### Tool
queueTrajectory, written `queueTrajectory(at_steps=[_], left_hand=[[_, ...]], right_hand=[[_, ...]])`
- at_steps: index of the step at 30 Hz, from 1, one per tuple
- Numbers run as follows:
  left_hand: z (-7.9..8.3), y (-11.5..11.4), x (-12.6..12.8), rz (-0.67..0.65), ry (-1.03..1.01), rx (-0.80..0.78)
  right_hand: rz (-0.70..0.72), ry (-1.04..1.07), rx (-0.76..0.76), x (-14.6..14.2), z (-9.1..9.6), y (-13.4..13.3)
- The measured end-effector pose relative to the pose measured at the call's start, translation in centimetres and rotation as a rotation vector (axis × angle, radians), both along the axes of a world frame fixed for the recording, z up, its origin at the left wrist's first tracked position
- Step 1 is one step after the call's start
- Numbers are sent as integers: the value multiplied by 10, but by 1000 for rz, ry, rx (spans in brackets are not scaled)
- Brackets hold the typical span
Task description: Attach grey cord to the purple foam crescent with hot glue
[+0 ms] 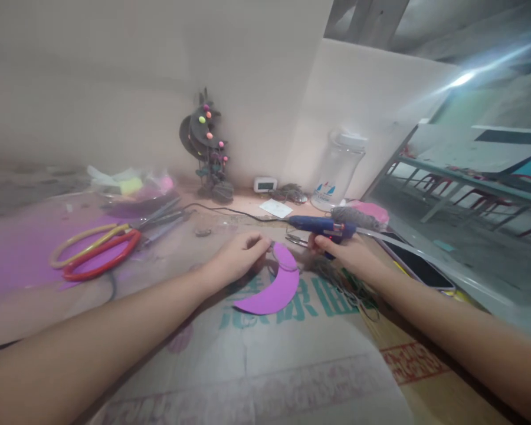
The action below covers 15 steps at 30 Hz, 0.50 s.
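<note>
Between my arms is a purple crescent cut from a flat sheet, with a thin grey cord looped across its upper part. My left hand pinches the crescent's top tip, fingers closed. In my right hand is a blue glue gun, gripped by its handle. Its nozzle end points left, and a clear glue stick sticks out of its back. A small red light shows on the gun. A dark cord runs left from near the gun across the table.
Red-and-yellow-handled scissors lie at left beside purple sheet material. Behind stand a dark crescent ornament with coloured balls, a small white clock and a clear bottle. A phone and tangled grey threads lie at right.
</note>
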<state>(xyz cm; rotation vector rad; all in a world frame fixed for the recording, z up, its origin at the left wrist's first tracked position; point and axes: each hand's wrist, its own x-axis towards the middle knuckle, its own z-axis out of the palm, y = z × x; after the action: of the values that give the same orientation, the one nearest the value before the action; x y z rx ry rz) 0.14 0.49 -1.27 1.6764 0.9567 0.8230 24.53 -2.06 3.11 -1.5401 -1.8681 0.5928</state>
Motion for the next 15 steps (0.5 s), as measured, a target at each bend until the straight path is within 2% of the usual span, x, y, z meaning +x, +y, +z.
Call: queueTrajectory(at_steps=[3,9,15], left_hand=[[1,-1,-1,9,18,5],[3,-3,-2,32,43,32],[3,-4,-1,97,29,67]], right_hand=[[-29,35,21,-2,-9,-10],[80,-58,7,0,-13,-17],[11,-87,-34,-2,-13,-18]])
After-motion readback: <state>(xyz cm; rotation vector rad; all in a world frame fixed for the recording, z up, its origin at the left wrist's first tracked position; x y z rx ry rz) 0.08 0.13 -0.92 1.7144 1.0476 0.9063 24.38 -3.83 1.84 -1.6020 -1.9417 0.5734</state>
